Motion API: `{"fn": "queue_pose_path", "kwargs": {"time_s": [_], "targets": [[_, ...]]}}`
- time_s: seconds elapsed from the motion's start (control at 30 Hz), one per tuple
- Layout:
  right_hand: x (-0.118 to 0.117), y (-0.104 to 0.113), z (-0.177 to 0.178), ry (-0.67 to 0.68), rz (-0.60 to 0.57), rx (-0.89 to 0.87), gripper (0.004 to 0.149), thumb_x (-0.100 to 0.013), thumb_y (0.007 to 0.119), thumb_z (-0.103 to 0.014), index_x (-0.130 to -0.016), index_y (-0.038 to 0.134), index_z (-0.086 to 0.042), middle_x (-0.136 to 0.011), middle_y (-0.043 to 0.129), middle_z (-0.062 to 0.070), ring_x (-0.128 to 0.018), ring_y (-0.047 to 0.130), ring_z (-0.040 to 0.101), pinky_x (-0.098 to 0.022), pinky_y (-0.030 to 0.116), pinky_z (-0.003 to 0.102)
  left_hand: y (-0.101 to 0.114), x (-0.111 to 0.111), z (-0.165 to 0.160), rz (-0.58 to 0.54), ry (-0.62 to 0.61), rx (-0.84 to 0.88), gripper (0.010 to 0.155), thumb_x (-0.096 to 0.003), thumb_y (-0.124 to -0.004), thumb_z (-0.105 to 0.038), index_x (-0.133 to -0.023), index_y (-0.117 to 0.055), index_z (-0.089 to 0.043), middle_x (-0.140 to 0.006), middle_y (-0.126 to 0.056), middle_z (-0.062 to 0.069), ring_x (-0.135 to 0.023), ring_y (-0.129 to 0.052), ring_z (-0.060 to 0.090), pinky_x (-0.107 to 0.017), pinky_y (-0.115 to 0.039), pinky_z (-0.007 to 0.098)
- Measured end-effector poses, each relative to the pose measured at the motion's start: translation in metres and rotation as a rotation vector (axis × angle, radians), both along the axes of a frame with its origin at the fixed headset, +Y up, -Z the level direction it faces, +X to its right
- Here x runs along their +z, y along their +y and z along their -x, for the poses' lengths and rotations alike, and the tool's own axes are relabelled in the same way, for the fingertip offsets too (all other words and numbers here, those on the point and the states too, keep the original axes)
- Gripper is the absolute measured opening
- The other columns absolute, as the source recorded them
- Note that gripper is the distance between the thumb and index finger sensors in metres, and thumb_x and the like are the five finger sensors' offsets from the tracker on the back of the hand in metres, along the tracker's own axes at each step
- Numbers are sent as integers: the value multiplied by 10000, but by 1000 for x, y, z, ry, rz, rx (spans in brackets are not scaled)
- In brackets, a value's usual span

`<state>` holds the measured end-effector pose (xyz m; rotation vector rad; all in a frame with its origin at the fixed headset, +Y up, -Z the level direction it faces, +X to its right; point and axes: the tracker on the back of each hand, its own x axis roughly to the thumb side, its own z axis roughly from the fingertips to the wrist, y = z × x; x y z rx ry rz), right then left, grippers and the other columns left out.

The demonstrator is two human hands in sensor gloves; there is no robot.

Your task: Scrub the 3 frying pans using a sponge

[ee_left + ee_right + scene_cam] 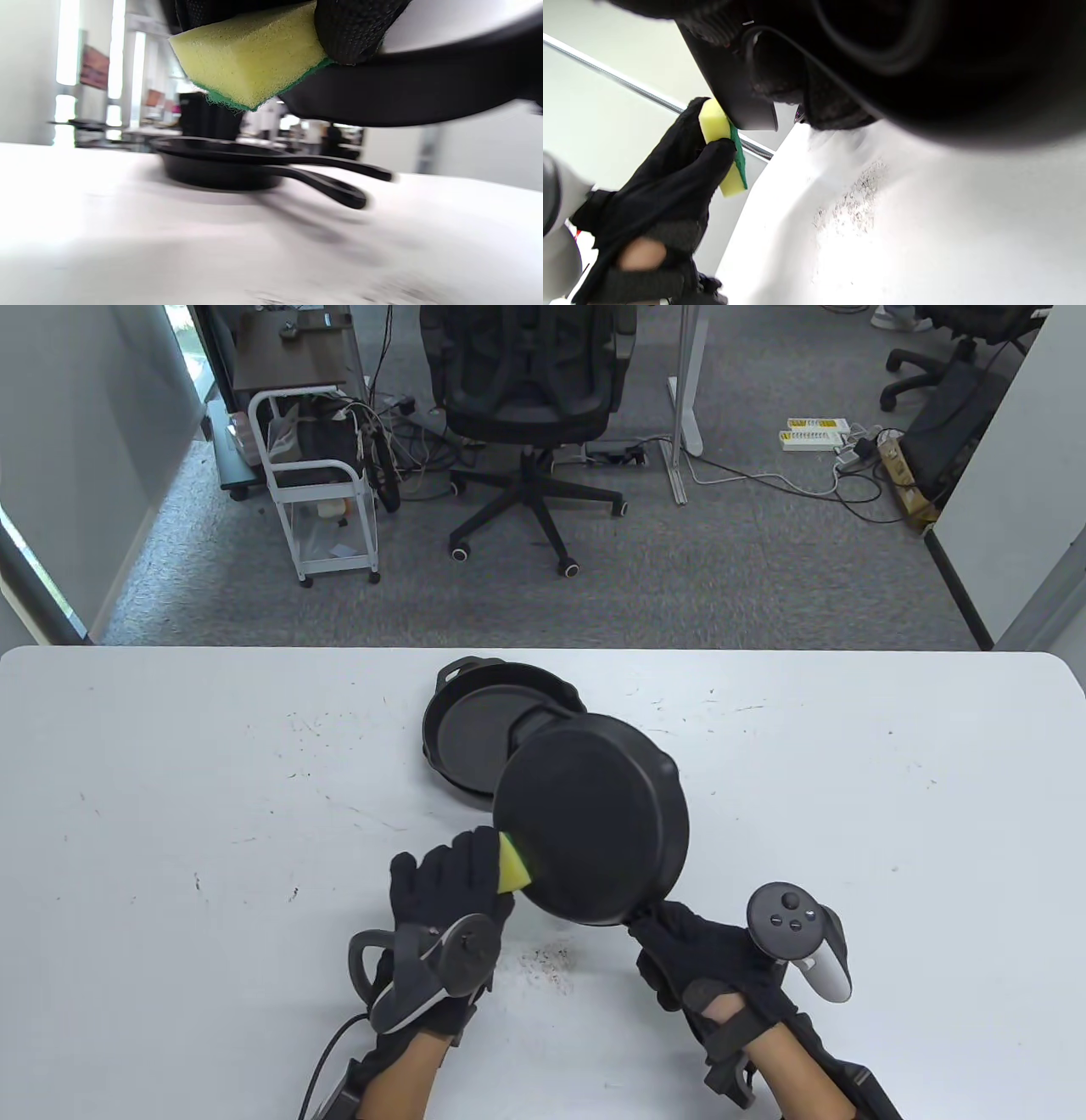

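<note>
Above the table (pixel 170 814), left hand (pixel 445 899) pinching sponge (pixel 514 869), right hand (pixel 704 963) seemingly gripping raised pan (pixel 594 814).

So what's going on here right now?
The right hand holds a pan by its handle, raised and tilted with its underside up. The left hand grips a sponge against that pan's edge, green side to the metal. Two more pans sit nested on the table behind.
</note>
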<state>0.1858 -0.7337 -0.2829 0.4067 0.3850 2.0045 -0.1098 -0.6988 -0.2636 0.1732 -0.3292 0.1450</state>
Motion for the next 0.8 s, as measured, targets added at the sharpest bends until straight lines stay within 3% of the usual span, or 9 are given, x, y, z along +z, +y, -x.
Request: {"fn": "queue_pose_path", "kwargs": {"time_s": [0.2,0.33,0.43,0.53,0.63,0.73,0.8], "targets": [[6,-5,20,115,20,94,533,-521,773,-426,-904,786,-56,-502,1053,54,-191,1052,253,-299,860,508,11,22,-24,-161,-179,72,743,-637,-743,-508,-1267,-398,-315,-1305,-504,34,-1175,-555,361,-841,-368,696],[10,-9,40,275,51,163,534,-519,780,-424,-898,792,-47,-496,1059,55,-181,1058,250,-293,865,504,20,23,-15,-219,-96,66,733,-648,-706,-497,-1269,-364,-309,-1312,-465,42,-1178,-526,373,-837,-355,695],[11,-8,44,331,33,205,533,-518,785,-421,-890,802,-39,-491,1066,57,-178,1060,252,-296,867,503,24,16,2,-221,106,-70,729,-659,-665,-472,-1277,-321,-297,-1322,-435,56,-1181,-501,399,-833,-341,700],[8,-4,35,280,14,151,527,-517,786,-422,-887,807,-47,-490,1064,57,-180,1056,256,-298,863,505,21,9,19,-198,197,-48,729,-658,-676,-453,-1276,-336,-270,-1312,-468,73,-1164,-540,409,-828,-363,702],[5,3,18,156,-11,74,525,-517,788,-422,-890,807,-53,-492,1061,59,-182,1051,261,-300,858,509,12,-1,28,-77,234,17,740,-655,-696,-462,-1274,-357,-240,-1290,-515,96,-1129,-600,404,-826,-391,698],[5,10,2,25,-37,45,524,-516,787,-425,-894,805,-62,-494,1058,58,-187,1046,261,-302,856,511,2,-6,19,89,201,-10,750,-649,-706,-491,-1271,-388,-218,-1267,-567,108,-1089,-670,392,-823,-413,699],[4,9,-1,0,-27,25,526,-517,785,-427,-896,803,-63,-496,1055,59,-189,1044,264,-305,852,514,-1,-4,6,69,132,-19,752,-645,-722,-500,-1270,-400,-234,-1266,-576,97,-1091,-676,381,-826,-419,693]]}}
